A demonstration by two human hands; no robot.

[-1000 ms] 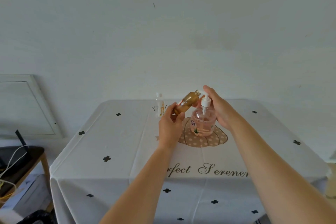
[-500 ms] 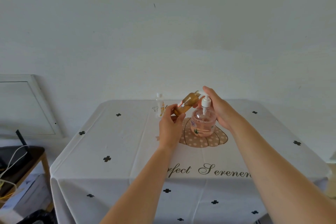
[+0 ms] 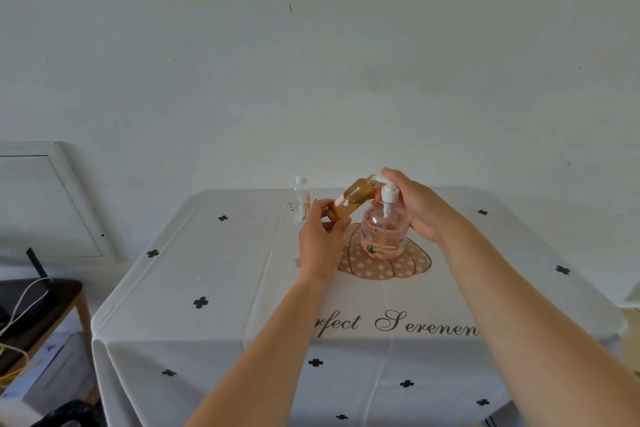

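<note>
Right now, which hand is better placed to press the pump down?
Right. The right hand lies over the pump head of the pink soap dispenser, while the left hand holds the tilted amber bottle with its open mouth at the pump's spout.

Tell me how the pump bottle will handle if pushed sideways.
The pump bottle looks squat and wide-based, so it probably slides rather than tips. Pink liquid inside likely makes it weighty. Its smooth clear wall may be slippery.

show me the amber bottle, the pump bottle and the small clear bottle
amber bottle (image 3: 358, 196), head view, on its brown shoulder
pump bottle (image 3: 384, 236), head view, on its pink body
small clear bottle (image 3: 302, 201), head view, on its printed middle
</note>
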